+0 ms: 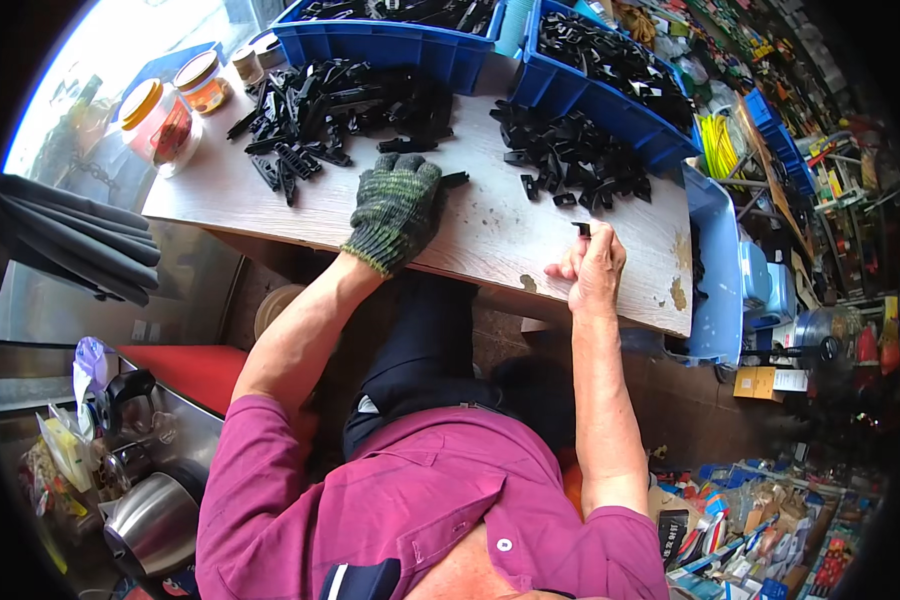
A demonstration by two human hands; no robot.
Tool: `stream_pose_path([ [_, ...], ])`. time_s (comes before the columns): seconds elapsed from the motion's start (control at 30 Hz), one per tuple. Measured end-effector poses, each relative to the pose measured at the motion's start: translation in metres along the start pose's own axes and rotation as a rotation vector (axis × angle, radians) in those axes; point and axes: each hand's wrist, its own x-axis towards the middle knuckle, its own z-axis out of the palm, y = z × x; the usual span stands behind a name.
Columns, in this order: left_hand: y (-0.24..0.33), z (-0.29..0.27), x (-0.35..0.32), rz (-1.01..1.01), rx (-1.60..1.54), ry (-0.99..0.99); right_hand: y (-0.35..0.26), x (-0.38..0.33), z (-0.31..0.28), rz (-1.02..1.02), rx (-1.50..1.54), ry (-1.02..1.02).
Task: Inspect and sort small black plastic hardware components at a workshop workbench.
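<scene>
At the front half of the desk [500, 240], the two hands are working well apart, with bare surface lying between them. The left hand [398, 205], in a dark green knit glove, is resting palm down with its fingers pressed together; a black strip [455, 180] is projecting from its right side. The glove is hiding the rest of the strip, so its full grip cannot be told. The visible end is pointing right, toward the right hand [600, 262], with its long axis running roughly across the desk. The bare right hand is pinching a small black clip [581, 229] at its fingertips; the clip is lying to the right of the strip and slightly nearer the person.

Beyond the left hand, a pile of long black parts [335, 105] is spreading over the desk; beyond the right, a pile of small black pieces [585, 155] is lying loose.

Behind these, the left blue bin [385, 50] is holding long black parts, and the right blue bin [595, 110] is holding small black pieces. At the far left corner, an orange-lidded jar [158, 125] is containing reddish matter.
</scene>
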Motion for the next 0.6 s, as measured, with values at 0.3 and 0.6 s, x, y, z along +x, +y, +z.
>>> stream_pose_path([
  [0.3,0.079,0.017,-0.010,0.049,-0.921,-0.059,-0.008,-0.008,0.007,0.067,0.120,0.113],
  [0.6,0.108,0.041,0.000,-0.100,-0.946,-0.177,-0.006,-0.013,0.007,0.038,0.055,0.149],
])
